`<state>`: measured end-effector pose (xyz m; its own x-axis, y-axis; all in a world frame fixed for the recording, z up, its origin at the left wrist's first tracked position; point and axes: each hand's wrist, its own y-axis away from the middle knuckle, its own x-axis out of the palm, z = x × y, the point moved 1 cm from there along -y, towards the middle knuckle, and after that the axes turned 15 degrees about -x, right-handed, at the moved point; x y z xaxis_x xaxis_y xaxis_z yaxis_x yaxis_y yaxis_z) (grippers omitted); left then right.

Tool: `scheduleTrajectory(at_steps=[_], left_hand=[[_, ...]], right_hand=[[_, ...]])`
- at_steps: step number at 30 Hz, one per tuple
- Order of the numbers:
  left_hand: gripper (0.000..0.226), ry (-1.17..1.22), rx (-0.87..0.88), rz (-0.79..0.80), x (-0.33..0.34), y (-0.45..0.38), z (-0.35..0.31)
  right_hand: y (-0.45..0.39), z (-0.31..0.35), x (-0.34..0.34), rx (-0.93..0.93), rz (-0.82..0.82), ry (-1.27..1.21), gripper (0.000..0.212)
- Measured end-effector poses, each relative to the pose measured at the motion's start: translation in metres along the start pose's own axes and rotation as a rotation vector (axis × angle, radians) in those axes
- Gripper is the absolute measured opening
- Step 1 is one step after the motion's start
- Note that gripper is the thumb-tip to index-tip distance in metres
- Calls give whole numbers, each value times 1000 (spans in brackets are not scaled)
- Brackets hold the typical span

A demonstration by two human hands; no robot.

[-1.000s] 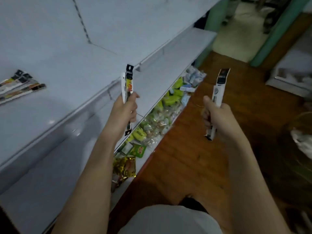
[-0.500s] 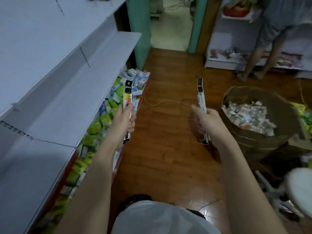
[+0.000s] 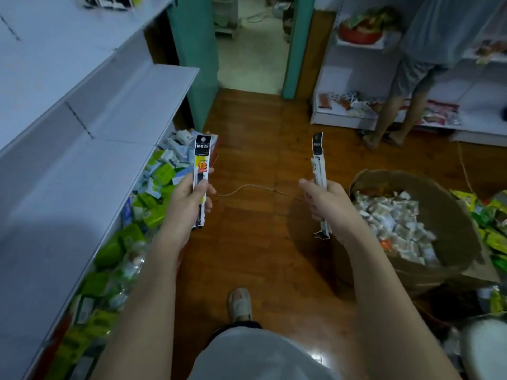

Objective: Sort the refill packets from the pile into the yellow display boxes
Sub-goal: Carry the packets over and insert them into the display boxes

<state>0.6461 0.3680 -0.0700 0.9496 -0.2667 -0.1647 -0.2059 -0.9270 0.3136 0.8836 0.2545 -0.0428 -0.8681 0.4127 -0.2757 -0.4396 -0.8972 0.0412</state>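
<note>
Two refill packets in play: my left hand (image 3: 189, 200) grips one refill packet (image 3: 201, 171) upright at 11 o'clock, my right hand (image 3: 326, 204) pinches another packet (image 3: 319, 171) at 1 o'clock, edge-on. Both long, flat, glossy strips, black tops; left one has a yellow label. No yellow display boxes or pile in view, so neither packet is sorted yet. White shelf (image 3: 109, 111) at 9 o'clock, brown sack (image 3: 450, 220) of small sachets at 3 o'clock.
</note>
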Motion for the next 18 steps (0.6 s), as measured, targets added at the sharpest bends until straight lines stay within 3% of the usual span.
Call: scheduleTrajectory(at_steps=[6,18], left_hand=[[24,-23,62,80,18,-113,-48],[15,-21,-38,-28,36,-312,-91]], right_hand=[[-113,18,5,-33,-66,6,26],[-328,4,30,29,18,-18,36]])
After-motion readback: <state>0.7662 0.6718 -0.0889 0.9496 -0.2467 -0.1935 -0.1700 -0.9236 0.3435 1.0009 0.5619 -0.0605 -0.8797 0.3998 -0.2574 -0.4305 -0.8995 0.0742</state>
